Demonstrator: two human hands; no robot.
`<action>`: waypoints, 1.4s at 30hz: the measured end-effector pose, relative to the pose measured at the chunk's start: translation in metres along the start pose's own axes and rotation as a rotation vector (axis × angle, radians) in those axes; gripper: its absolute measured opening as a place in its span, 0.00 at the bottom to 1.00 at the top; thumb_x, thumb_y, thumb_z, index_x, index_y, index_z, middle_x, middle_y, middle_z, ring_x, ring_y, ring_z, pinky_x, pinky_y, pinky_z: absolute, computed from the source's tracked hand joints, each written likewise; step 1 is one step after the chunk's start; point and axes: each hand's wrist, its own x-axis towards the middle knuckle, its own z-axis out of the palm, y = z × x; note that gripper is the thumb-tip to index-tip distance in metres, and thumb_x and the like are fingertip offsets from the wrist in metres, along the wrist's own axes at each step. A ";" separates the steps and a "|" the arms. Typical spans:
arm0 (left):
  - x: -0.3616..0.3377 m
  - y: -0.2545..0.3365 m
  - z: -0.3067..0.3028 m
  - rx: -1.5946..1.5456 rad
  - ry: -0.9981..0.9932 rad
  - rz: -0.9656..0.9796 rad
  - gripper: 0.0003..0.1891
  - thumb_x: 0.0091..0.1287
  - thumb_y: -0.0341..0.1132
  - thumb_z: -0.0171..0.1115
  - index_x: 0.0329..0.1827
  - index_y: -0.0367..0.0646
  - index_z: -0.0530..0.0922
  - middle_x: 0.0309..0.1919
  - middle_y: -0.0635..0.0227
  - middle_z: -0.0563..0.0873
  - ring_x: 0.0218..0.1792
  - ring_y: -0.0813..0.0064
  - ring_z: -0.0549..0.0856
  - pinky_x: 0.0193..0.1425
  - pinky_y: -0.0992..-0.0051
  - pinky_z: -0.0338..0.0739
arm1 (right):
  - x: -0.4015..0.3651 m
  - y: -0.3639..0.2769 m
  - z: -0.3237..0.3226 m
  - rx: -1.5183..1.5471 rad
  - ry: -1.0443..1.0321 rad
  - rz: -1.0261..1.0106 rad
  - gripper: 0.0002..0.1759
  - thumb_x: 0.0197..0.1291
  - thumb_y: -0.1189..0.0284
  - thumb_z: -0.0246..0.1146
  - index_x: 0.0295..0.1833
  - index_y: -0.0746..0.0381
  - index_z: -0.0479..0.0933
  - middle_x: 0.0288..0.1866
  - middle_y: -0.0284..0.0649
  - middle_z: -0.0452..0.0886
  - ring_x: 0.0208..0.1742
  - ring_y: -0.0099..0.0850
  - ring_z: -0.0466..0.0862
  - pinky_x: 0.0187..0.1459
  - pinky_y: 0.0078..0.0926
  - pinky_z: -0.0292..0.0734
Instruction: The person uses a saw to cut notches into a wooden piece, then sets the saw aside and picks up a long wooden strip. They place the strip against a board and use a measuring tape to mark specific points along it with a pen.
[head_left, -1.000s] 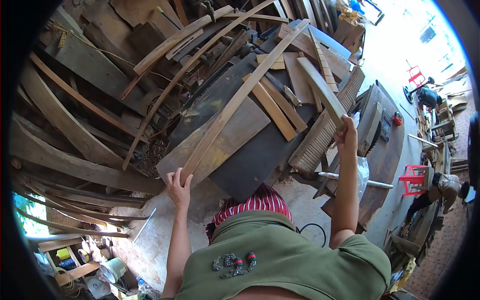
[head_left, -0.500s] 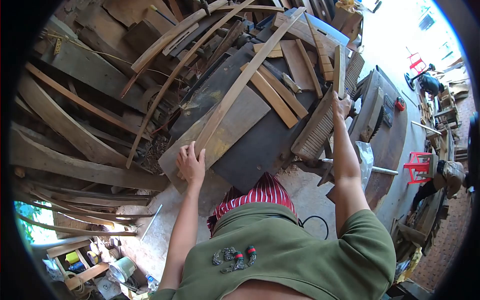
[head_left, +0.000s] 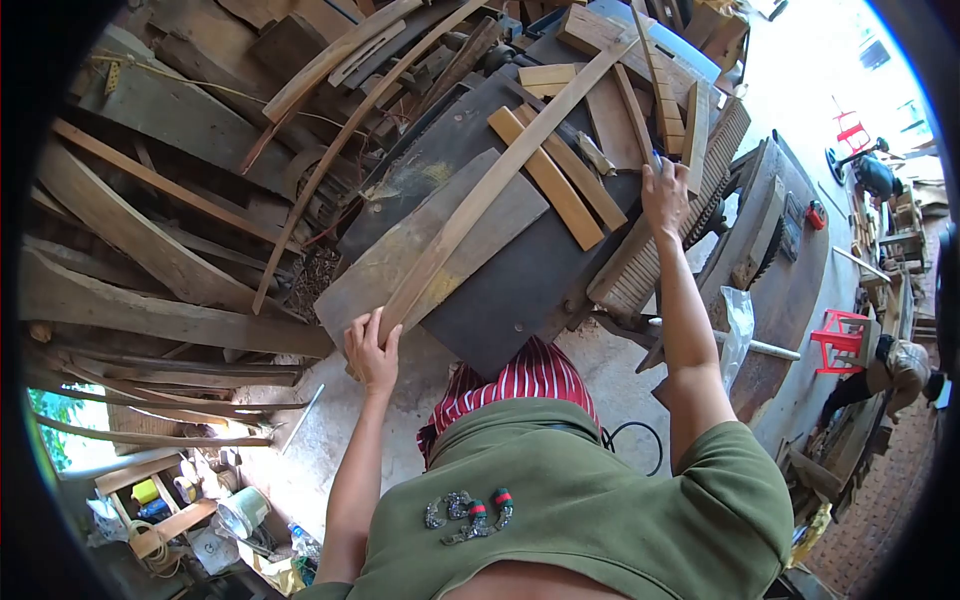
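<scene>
A long wooden strip [head_left: 510, 165] runs slantwise across the dark worktop [head_left: 490, 310], over a wide grey board [head_left: 340, 290]. My left hand [head_left: 372, 355] closes its fingers around the strip's near end. My right hand [head_left: 666, 200] is by the ribbed wooden piece [head_left: 640, 250], fingers bent together around a small blue pen-like thing [head_left: 656, 158], mostly hidden. Just beyond those fingers lies a short wooden block [head_left: 696, 125]. Two yellowish wooden pieces [head_left: 545, 175] [head_left: 580, 175] rest beneath the long strip, and a notched, tapering piece [head_left: 662, 90] lies farther back.
Curved timbers [head_left: 160, 235] are stacked along the left. To the right, a wooden surface [head_left: 775, 330] carries a toothed blade [head_left: 768, 235] and a red tape measure [head_left: 816, 214]. Farther right, a person [head_left: 895, 370] bends near a red stool [head_left: 838, 340].
My right hand has let go of the short wooden block and moved left, the blue thing moving with it. The block now lies on the wood. My left hand remains at the strip's end.
</scene>
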 end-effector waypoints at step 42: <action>-0.004 0.027 -0.014 0.054 -0.045 0.339 0.28 0.67 0.43 0.69 0.71 0.53 0.76 0.61 0.65 0.76 0.61 0.60 0.75 0.66 0.58 0.70 | -0.140 -0.078 -0.037 0.130 -0.389 -0.739 0.19 0.49 0.76 0.71 0.48 0.52 0.76 0.50 0.33 0.77 0.51 0.36 0.81 0.42 0.36 0.85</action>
